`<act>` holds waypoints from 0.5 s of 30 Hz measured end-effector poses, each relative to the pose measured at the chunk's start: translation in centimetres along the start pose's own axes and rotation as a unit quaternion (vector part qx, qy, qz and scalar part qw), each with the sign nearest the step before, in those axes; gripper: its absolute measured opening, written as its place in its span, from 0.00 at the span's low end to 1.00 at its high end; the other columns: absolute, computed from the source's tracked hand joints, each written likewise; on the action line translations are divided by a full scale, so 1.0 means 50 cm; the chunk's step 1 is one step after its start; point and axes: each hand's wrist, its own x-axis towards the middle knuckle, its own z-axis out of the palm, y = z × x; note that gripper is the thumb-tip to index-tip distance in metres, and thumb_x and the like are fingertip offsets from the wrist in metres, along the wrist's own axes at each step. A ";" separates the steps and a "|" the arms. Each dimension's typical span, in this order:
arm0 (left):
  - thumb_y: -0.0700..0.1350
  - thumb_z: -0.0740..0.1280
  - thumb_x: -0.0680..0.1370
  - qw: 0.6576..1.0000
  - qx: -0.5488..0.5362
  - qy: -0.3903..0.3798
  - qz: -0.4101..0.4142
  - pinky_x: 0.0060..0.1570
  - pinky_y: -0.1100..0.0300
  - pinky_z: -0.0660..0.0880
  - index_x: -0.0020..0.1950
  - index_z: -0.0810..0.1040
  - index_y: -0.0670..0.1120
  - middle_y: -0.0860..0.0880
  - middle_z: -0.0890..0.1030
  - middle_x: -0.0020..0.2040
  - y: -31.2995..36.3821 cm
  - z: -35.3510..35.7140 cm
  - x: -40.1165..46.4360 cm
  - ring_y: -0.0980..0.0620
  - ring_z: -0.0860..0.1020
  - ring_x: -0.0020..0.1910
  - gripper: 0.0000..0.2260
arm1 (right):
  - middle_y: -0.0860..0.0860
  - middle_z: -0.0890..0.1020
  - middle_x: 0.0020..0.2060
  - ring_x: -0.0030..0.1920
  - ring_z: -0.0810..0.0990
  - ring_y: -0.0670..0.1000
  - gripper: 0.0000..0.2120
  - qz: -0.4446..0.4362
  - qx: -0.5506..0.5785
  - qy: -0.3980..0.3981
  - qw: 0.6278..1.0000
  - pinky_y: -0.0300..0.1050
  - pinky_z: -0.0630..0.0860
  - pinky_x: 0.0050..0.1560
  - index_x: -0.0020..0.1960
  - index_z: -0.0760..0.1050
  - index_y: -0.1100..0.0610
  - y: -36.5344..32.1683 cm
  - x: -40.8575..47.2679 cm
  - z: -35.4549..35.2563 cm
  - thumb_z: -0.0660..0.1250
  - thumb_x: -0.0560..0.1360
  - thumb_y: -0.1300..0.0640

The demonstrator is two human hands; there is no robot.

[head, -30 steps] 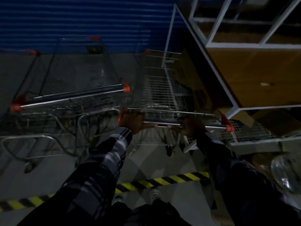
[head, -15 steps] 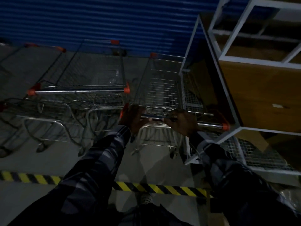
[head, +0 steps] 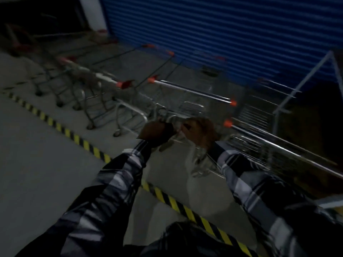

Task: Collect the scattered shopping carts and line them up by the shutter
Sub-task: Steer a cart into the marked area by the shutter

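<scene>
Nearest cart (head: 263, 145): stands at right, nose toward the shutter; its handle bar with an orange end cap runs from centre down to the right edge, where it is cut off. Basket wire is smeared by motion blur.
Second cart (head: 193, 93): just left of the nearest cart, parallel to it; handle bar with orange caps at both ends is legible, basket mesh only faintly.
Third cart (head: 104, 78): further left in the same row; handle blurred, one orange cap visible.
Far carts (head: 24, 45): red-trimmed frames in the dark upper-left corner; their number cannot be determined.
Row position: all carts stand between the striped floor tape and the shutter, noses toward the shutter.
Left hand (head: 156, 132): in front of the carts, off the nearest handle; fingers appear curled, but blur prevents confirming whether anything is held.
Right hand (head: 199, 132): just beside the left hand, near the orange cap of the nearest handle; the amount of opening and any contact cannot be determined.
Sleeves (head: 118, 182): grey-and-black plaid, both forearms visible, cut off by the lower edge.
Shutter (head: 213, 28): blue, ribbed, closed; its right part is hidden behind a white frame.
White frame (head: 304, 78): thin bars at right, cut off by the edge.
Floor tape (head: 167, 197): yellow-and-black stripe running diagonally across the grey floor.
Writing: no legible brand, label or text at this blur level.
</scene>
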 end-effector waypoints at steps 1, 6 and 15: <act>0.57 0.56 0.83 1.000 -0.010 0.001 -0.027 0.45 0.49 0.77 0.56 0.80 0.47 0.43 0.83 0.52 -0.055 -0.011 -0.050 0.39 0.80 0.48 0.18 | 0.53 0.84 0.43 0.45 0.82 0.58 0.10 -0.024 0.013 -0.010 1.000 0.48 0.77 0.42 0.47 0.81 0.53 -0.065 0.016 0.022 0.64 0.77 0.49; 0.59 0.58 0.82 0.987 -0.049 0.026 -0.148 0.34 0.56 0.66 0.45 0.76 0.51 0.46 0.77 0.39 -0.343 -0.042 -0.318 0.41 0.78 0.39 0.15 | 0.55 0.85 0.50 0.48 0.83 0.59 0.10 -0.182 0.090 -0.045 0.978 0.49 0.78 0.44 0.54 0.83 0.56 -0.400 0.097 0.153 0.67 0.76 0.58; 0.55 0.61 0.83 0.947 -0.052 0.035 -0.316 0.36 0.57 0.69 0.55 0.80 0.50 0.47 0.83 0.44 -0.735 -0.148 -0.687 0.42 0.80 0.42 0.12 | 0.51 0.83 0.52 0.48 0.82 0.58 0.11 -0.259 0.166 -0.126 0.943 0.51 0.78 0.41 0.58 0.80 0.52 -0.935 0.222 0.337 0.65 0.77 0.55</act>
